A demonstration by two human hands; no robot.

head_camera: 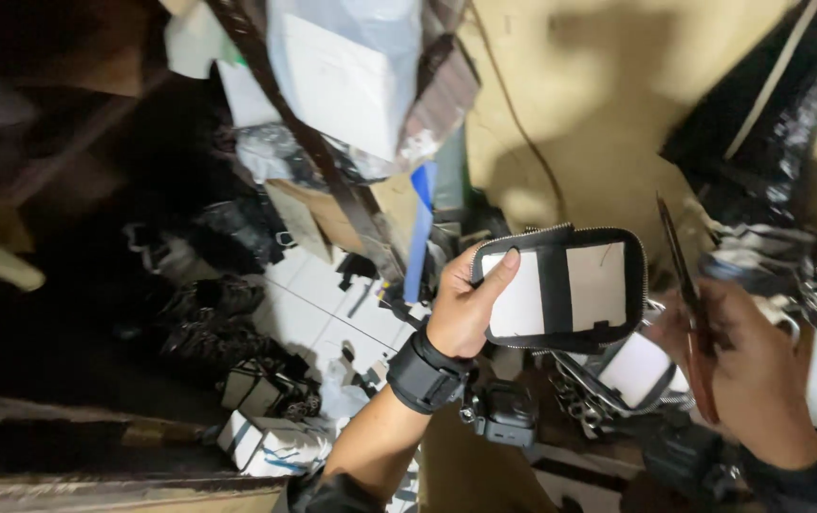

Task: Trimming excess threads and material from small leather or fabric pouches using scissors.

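My left hand [465,309] holds up a small black zipped pouch [565,287] by its left edge, thumb pressed on its face. The pouch has a zipper round its rim, two white panels and a black strap down the middle. A black band wraps my left wrist [424,372]. My right hand [750,366], at the right, grips a pair of scissors [688,304] with reddish handles, blades pointing up and apart from the pouch's right side.
A yellowish wall [598,104] stands behind. A white box with bags and straps [351,85] hangs at the top. Black leather scraps, small boxes [271,442] and white floor tiles [318,304] lie below left. More pouches and metal parts [617,380] sit beneath the held pouch. Black plastic [769,104] hangs at the right.
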